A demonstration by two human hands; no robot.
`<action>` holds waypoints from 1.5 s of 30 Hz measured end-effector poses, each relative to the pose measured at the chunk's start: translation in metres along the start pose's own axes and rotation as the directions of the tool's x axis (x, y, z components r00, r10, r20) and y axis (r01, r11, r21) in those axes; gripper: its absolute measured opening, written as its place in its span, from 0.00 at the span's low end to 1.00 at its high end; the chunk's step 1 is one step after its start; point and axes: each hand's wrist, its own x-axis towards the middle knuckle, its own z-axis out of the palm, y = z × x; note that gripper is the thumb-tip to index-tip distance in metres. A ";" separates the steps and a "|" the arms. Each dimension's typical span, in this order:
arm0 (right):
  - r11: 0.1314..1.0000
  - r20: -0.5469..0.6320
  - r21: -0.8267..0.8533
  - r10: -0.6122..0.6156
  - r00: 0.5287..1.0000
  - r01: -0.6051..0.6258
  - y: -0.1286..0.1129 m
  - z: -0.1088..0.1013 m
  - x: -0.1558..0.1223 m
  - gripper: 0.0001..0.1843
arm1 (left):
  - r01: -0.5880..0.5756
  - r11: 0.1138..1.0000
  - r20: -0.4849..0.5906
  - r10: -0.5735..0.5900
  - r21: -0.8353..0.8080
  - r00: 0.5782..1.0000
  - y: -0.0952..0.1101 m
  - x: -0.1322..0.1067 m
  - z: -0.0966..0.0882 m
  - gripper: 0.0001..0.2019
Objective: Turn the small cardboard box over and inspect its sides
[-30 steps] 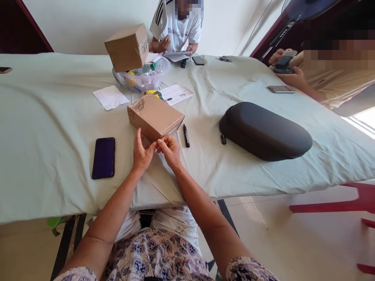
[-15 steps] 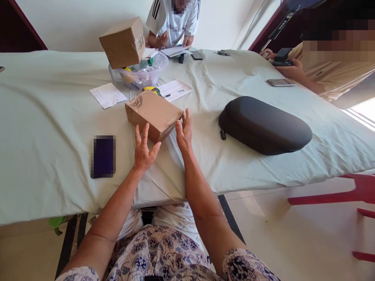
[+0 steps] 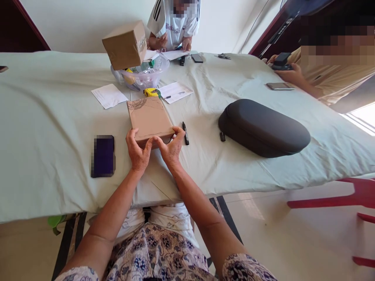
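Note:
A flat brown cardboard box (image 3: 149, 117) with a dark scribble on its far left corner lies on the pale green tablecloth (image 3: 58, 117) in front of me. My left hand (image 3: 137, 154) grips its near left corner, thumb on top. My right hand (image 3: 171, 148) holds the near right corner, fingers curled over the edge. A black marker (image 3: 185, 133) lies just right of the box, close to my right fingers.
A dark phone (image 3: 102, 155) lies left of my hands. A large black zip case (image 3: 263, 127) sits to the right. Behind the box are a yellow tape measure (image 3: 151, 92), paper sheets (image 3: 109, 96), a clear bowl (image 3: 143, 76) with another cardboard box (image 3: 125, 45) on it. Two other people sit at the far side and the right.
The box has turned from lying slantwise to lying square to me. My hands went from pinching near its corner, to open beside it, to gripping its near edge.

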 end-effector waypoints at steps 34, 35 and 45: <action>0.925 0.217 0.325 0.127 0.968 -0.194 0.021 -0.010 0.020 0.19 | 0.242 0.885 -0.088 -0.300 -0.399 0.950 -0.012 0.025 -0.012 0.37; 0.920 0.220 0.337 0.129 0.967 -0.200 0.021 -0.011 0.020 0.20 | 0.249 0.881 -0.080 -0.305 -0.403 0.949 -0.011 0.025 -0.011 0.37; 0.897 0.218 0.427 0.019 0.976 -0.113 0.022 -0.014 0.024 0.31 | 0.429 0.731 0.097 -0.450 -0.530 0.888 -0.009 0.013 -0.006 0.38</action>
